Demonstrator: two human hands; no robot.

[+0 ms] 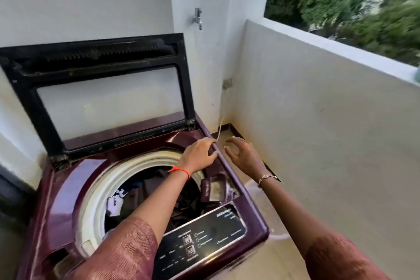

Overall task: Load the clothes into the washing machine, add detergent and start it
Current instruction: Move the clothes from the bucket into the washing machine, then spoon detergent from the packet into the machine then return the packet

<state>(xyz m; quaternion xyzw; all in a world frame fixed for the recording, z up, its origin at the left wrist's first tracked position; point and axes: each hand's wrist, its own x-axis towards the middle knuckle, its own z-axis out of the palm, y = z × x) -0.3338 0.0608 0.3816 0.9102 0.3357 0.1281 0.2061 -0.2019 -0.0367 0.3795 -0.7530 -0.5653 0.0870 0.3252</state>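
A maroon top-loading washing machine (68,191) stands in the corner with its black-framed glass lid (106,95) raised against the wall. Dark clothes (159,188) fill the white-rimmed drum. A small detergent compartment (216,188) sits open at the drum's right edge. My left hand (200,154) reaches across the drum and rests on the machine's back right rim, fingers loosely curled, nothing visibly held. My right hand (243,154) hovers just beyond that rim over the floor gap, fingers spread and empty. The black control panel (202,236) lies at the front.
A metal tap (198,18) sticks out of the wall above the machine. A thin pale cord (220,127) hangs from a wall outlet (227,83) down behind the machine. A low balcony wall (329,109) runs along the right, with trees beyond.
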